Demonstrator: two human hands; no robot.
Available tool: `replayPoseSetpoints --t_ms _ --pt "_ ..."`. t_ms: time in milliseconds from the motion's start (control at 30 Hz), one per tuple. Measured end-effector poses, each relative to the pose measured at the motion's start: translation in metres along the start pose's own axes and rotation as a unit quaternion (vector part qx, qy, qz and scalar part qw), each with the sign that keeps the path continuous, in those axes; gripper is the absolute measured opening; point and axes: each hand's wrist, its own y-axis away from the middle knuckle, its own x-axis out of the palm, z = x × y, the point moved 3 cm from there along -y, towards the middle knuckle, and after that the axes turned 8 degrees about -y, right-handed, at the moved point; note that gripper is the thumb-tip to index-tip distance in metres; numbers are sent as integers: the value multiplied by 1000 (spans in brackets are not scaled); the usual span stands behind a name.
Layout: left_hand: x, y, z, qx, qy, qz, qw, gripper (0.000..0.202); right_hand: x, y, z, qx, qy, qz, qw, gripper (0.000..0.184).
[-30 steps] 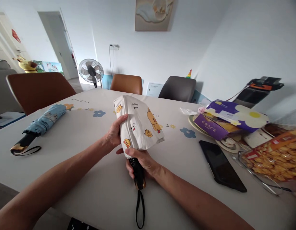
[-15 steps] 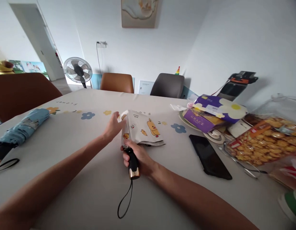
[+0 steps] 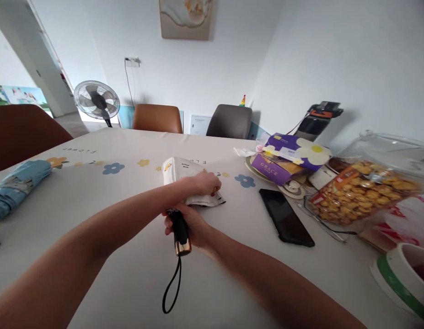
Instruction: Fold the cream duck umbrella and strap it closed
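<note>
A folded white umbrella (image 3: 180,170) with printed cartoon figures lies on the table, its black handle and wrist loop towards me. My right hand (image 3: 193,224) is closed around the top of the handle, just below the canopy. Reaching across the canopy, my left hand (image 3: 207,183) has its fingers curled at the right side of the fabric; the fingertips are partly hidden. My left forearm covers the canopy's lower part. At the far left lies a light blue folded umbrella (image 3: 21,185), its handle mostly out of view.
Right of my hands lies a black phone (image 3: 286,217), with glasses (image 3: 326,224) beside it. Beyond are a purple box (image 3: 266,168), a clear snack container (image 3: 362,192) and a dark bottle (image 3: 314,119). A white and green cup (image 3: 400,274) stands at the near right.
My left hand has moved from the canopy's left edge across to its right side, and its fingers have curled in. My right hand keeps its grip. The view has shifted to the right.
</note>
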Motion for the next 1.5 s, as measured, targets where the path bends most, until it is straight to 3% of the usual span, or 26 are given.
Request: replayPoseSetpoints --t_ms 133,267,400,533,667,800,933,1133,1267,1367,1500 --pt "-3 2 0 -10 2 -52 999 14 -1 -2 -1 10 -4 11 1000 22" --pt "-31 24 -1 -59 33 -159 985 21 -3 -3 -1 28 -10 4 1000 22" --pt "-62 71 7 -124 193 -292 929 24 -7 -3 -3 75 20 13 997 31" --pt "-74 133 22 -166 165 -409 882 19 -6 -2 -2 43 6 21 999 28" --pt "-57 179 39 -181 105 -439 874 23 1 1 0 14 5 12 1000 24" --pt "-32 206 57 -212 195 -469 835 18 5 6 4 15 22 7 1000 23" --pt "-19 217 65 -216 304 -497 783 9 4 8 3 57 56 6 997 25" --pt "-16 220 73 -237 408 -505 723 10 5 8 8 42 30 12 999 26" --pt "-11 219 79 -260 455 -505 686 10 5 8 10 70 19 37 997 47" --pt "-7 220 83 -262 447 -503 692 11 4 7 11 99 14 41 994 64" --pt "-12 226 84 -201 342 -516 759 12 5 7 10 97 30 11 995 62"
